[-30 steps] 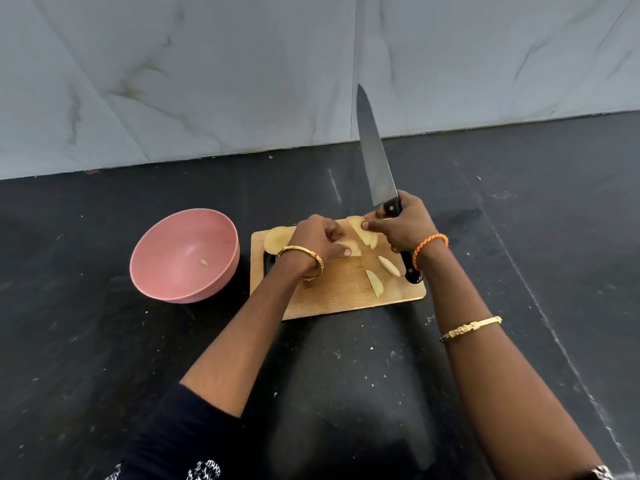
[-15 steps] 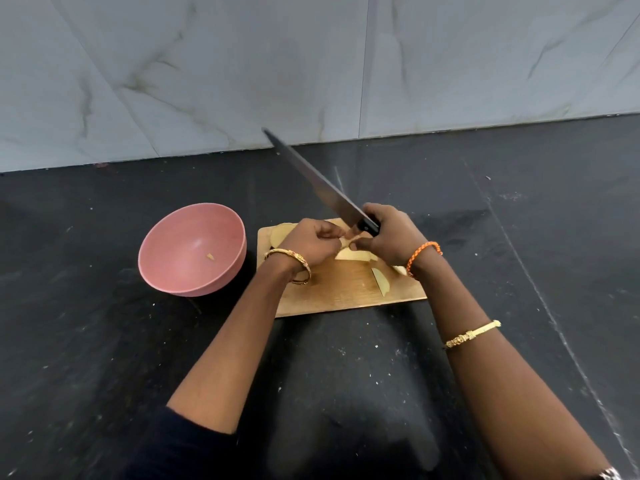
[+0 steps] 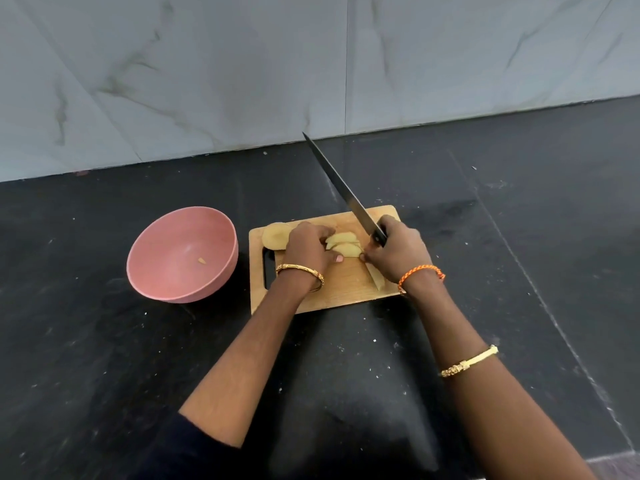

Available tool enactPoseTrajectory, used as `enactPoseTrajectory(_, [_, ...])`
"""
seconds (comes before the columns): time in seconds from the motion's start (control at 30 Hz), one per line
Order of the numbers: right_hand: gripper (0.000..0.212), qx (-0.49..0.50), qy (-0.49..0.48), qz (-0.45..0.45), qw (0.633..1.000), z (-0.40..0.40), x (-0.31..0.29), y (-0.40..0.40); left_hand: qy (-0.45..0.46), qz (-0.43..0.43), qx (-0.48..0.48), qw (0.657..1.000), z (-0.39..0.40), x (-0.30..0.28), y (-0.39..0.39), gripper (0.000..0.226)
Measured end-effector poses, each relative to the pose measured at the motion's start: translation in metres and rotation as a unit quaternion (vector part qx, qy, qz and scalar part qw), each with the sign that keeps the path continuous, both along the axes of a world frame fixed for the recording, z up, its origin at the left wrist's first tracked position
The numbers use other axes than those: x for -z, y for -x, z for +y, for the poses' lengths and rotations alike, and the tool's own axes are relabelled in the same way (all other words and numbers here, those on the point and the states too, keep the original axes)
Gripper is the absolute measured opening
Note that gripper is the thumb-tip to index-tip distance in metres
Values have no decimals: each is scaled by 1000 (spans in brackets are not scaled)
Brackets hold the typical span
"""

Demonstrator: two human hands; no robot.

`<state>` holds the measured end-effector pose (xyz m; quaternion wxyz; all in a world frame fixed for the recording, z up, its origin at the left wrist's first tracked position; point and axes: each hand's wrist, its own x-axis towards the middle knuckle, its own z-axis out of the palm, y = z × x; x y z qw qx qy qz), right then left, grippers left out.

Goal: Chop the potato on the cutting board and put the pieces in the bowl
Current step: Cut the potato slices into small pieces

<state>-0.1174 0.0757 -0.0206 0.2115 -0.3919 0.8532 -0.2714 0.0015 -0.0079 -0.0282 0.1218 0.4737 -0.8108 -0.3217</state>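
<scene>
A wooden cutting board (image 3: 341, 289) lies on the black counter. Pale potato wedges (image 3: 343, 244) sit bunched at its middle, between my two hands. My left hand (image 3: 308, 249) curls over them from the left, thumb low near the wedges. My right hand (image 3: 394, 252) grips the black handle of a large knife (image 3: 346, 199), whose blade points up and to the far left, above the board. A bigger potato piece (image 3: 273, 235) lies at the board's far left edge. Another wedge (image 3: 375, 280) lies under my right wrist. The pink bowl (image 3: 152, 278) stands left of the board with one small scrap inside.
The black counter (image 3: 519, 237) stretches wide to the right and towards me, speckled with small white bits. A grey marble wall (image 3: 242, 64) closes the far side, just behind the knife tip.
The knife blade swung from upright to leaning far left, and my hands drew the wedges together at the board's middle. The view shifted slightly.
</scene>
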Motion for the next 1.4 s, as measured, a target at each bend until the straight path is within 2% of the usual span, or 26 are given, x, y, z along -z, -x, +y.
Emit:
enactPoseTrajectory(0.2, [18,43,59,-58,996,-4,2,-7,-8,7,4,1000,-1,-3,0,52])
enactPoseTrajectory(0.3, [23,76,54,-94,991,3,-2,4,-19,8,4,1000,-1,-3,-1,55])
enactPoseTrajectory(0.47, [26,133,5,-58,989,27,-3,19,-22,17,5,1000,-1,-8,-2,52])
enactPoseTrajectory(0.57, [32,114,-50,-38,991,36,2,13,-6,-5,28,1000,-1,-10,0,46])
enactPoseTrajectory(0.63, [28,99,-58,-35,993,36,5,8,6,-20,36,999,-1,-8,2,46])
enactPoseTrajectory(0.87, [21,87,11,-53,995,31,2,10,16,-9,37,999,0,-7,-2,43])
enactPoseTrajectory(0.93, [17,69,42,-54,995,35,-1,11,16,-3,35,999,-1,-6,-3,43])
enactPoseTrajectory(1.07, [23,-1,87,-81,993,39,-10,13,8,1,36,999,-2,-4,-5,44])
enactPoseTrajectory(1.23, [24,-86,39,-77,992,16,-10,18,10,1,43,999,-2,-4,-6,34])
enactPoseTrajectory(1.4, [24,-84,19,-52,995,-4,-1,16,23,14,47,999,3,1,-7,37])
